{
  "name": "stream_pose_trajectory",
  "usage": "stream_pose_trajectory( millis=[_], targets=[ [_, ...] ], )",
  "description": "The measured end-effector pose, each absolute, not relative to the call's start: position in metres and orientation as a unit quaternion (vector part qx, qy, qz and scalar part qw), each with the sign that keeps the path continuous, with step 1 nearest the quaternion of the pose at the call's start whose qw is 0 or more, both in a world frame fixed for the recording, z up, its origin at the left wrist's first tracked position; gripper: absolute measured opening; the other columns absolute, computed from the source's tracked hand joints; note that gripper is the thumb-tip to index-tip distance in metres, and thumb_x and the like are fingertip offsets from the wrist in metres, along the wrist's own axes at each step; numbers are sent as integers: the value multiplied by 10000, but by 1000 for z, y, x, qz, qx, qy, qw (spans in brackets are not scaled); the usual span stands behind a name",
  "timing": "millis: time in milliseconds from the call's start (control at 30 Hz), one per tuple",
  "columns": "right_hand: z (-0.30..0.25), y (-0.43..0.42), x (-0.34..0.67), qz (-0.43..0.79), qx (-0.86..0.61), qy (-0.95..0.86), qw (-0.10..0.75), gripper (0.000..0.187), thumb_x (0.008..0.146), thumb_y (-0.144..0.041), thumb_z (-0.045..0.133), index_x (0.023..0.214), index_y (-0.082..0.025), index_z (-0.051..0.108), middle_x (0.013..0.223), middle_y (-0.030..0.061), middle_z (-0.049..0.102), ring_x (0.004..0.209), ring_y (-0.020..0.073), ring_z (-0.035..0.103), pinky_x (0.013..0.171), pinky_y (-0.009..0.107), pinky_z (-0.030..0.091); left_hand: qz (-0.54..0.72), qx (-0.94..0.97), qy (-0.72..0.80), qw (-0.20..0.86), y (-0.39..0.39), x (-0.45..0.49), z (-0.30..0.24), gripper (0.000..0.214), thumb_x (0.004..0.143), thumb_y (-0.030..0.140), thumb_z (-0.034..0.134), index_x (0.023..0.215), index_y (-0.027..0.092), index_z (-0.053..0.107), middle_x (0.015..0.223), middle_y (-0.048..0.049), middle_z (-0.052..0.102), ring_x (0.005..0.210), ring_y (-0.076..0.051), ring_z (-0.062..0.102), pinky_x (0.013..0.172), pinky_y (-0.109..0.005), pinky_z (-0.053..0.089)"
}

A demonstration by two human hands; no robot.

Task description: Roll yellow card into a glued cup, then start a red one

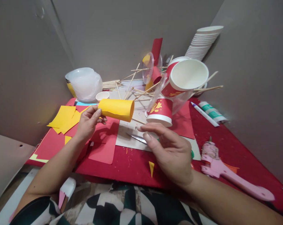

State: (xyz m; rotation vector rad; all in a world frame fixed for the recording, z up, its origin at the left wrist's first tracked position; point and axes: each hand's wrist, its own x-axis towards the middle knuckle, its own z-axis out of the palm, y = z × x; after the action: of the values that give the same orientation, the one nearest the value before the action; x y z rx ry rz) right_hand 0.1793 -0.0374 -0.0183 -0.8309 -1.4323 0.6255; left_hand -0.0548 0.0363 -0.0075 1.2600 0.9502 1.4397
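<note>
The left hand (90,121) grips a yellow paper tube (115,109); the right hand (171,150) hovers loosely open by the scissors (139,138).

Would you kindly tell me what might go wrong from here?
The yellow paper tube might crumple if the left hand, gripping one end, squeezes too hard. The right hand might be nicked by the metal blade close to its fingertips. The pink glue gun lies beside the right forearm, so a careless sweep might knock it; whether it is hot cannot be seen.
</note>
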Motion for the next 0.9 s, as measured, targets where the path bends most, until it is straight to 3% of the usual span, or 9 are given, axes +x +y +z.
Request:
stream_pose_trajectory(
  millis=[100, 233, 433, 533, 700, 900],
  targets=[
    [-19, -35, 178, 309, -405, -592, 624, 230, 843, -196, 684, 1067, -243, 709, 1020, 52, 763, 928, 193, 698, 829, 351, 570, 593, 559, 392, 427, 32, -54, -9, 282, 766, 434, 783, 823, 180, 677, 650, 6, 679, 565, -114, 641, 568, -231, 562],
    [-16, -33, 176, 336, -409, -587, 613, 314, 804, -195, 701, 1116, -226, 695, 1029, 64, 728, 773, 141, 646, 610, 257, 535, 615, 583, 384, 368, 23, -51, -11, 200, 820, 387, 744, 825, 199, 678, 647, 9, 697, 557, -119, 643, 597, -251, 562],
    [-19, -32, 175, 388, -407, -566, 603, 371, 748, -206, 743, 1116, -220, 695, 710, -13, 616, 594, 109, 548, 466, 221, 442, 607, 615, 384, 325, 6, -43, -8, 166, 832, 358, 736, 802, 200, 695, 630, 7, 692, 545, -118, 643, 590, -245, 530],
    [-20, -32, 174, 436, -412, -540, 591, 398, 725, -241, 776, 1113, -202, 693, 595, -47, 578, 492, 92, 491, 431, 222, 422, 597, 614, 389, 340, -2, -37, -6, 167, 808, 346, 760, 776, 194, 699, 578, 27, 647, 460, -106, 613, 499, -226, 488],
    [-13, -30, 174, 516, -407, -520, 546, 293, 744, -300, 779, 1010, -184, 739, 528, -58, 583, 365, 55, 412, 334, 193, 337, 561, 635, 404, 345, -9, -32, -7, 184, 796, 369, 766, 761, 195, 715, 475, 49, 573, 340, -72, 492, 384, -209, 385],
    [-15, -27, 176, 565, -405, -480, 535, 226, 724, -349, 802, 885, -192, 779, 591, -25, 676, 331, 35, 398, 305, 174, 303, 537, 670, 396, 326, -11, -33, -9, 149, 851, 338, 710, 790, 203, 705, 491, 45, 584, 367, -85, 519, 409, -209, 418]
  ],
)
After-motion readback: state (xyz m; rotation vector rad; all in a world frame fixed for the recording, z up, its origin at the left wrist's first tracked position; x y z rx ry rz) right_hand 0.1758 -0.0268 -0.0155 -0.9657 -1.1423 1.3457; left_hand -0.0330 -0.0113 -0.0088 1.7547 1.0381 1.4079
